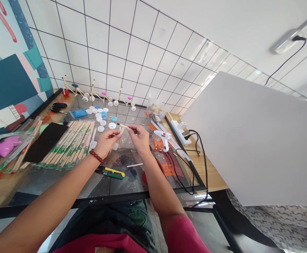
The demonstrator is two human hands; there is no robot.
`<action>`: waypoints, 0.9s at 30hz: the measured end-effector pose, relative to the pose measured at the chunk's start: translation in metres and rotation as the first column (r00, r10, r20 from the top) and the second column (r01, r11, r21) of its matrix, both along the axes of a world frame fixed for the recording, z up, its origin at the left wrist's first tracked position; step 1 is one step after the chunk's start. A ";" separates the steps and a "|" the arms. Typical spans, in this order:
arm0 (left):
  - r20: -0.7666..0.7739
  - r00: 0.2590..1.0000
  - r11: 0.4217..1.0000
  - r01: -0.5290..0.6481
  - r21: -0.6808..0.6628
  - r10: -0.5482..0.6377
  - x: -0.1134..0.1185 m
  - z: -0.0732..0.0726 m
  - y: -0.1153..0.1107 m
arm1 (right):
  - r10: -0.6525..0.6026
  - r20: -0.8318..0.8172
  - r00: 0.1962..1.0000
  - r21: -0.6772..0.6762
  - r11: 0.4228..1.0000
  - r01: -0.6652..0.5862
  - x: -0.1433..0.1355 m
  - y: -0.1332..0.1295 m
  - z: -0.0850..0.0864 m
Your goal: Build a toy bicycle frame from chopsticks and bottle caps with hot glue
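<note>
Over the middle of the glass-topped table, my left hand (106,142) pinches short pale wooden sticks (122,130) joined at an angle. Just to its right, my right hand (140,140) is closed on the end of a thin stick with a dark tip (123,125), which crosses above the others. Whether the sticks touch is too small to tell. White and blue bottle caps (112,125) lie beyond my left hand. A white glue gun (164,139) rests to the right of my right hand. Nearer the front edge lies a yellow and green cutter (113,173).
Wrapped chopsticks (69,144) fill the left side beside a black sheet (46,142). Small stick bicycles (98,93) stand along the back. At the right are a power strip (180,131), black cables (206,168) and a large white panel (255,140).
</note>
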State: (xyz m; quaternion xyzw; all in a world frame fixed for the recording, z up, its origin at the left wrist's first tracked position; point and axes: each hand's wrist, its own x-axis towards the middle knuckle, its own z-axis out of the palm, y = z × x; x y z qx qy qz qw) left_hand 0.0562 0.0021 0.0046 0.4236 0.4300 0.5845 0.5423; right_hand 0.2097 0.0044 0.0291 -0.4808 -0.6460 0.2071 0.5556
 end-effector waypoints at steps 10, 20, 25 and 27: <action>0.001 1.000 1.000 -0.001 -0.002 0.001 -0.001 0.000 0.000 | -0.010 0.107 0.994 0.101 0.995 -0.001 0.002 -0.001 0.000; 0.011 1.000 1.000 -0.013 -0.010 0.013 -0.001 -0.004 0.003 | -0.015 0.110 0.994 0.119 0.993 0.002 0.002 -0.001 0.001; 0.013 1.000 1.000 -0.021 -0.015 0.022 -0.001 -0.005 0.003 | -0.004 0.095 0.995 0.135 0.991 -0.009 0.002 -0.001 0.001; 0.014 1.000 1.000 -0.023 -0.019 0.024 -0.001 -0.004 0.003 | 0.001 0.091 0.996 0.143 0.990 -0.014 0.002 0.000 0.001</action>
